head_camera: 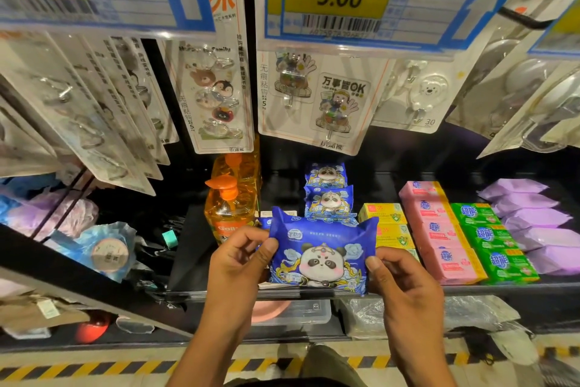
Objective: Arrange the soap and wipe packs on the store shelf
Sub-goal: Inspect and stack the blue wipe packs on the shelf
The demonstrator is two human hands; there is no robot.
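- Both hands up front: left hand (241, 256) pinches the left edge of the blue panda wipe pack (323, 253), right hand (400, 273) pinches its right edge.
- Pack held face up, long axis left-right, just above the shelf front edge (470, 287).
- Two matching panda packs (328, 195) lie in a row straight behind it, away from the hands.
- Likely next: set it down as front of that row; gap sits between orange soap bottle (229, 207) and yellow soap boxes (384, 223).
- Pink soap bars (439, 232), green ones (496, 242), purple packs (533, 223) lie further right.
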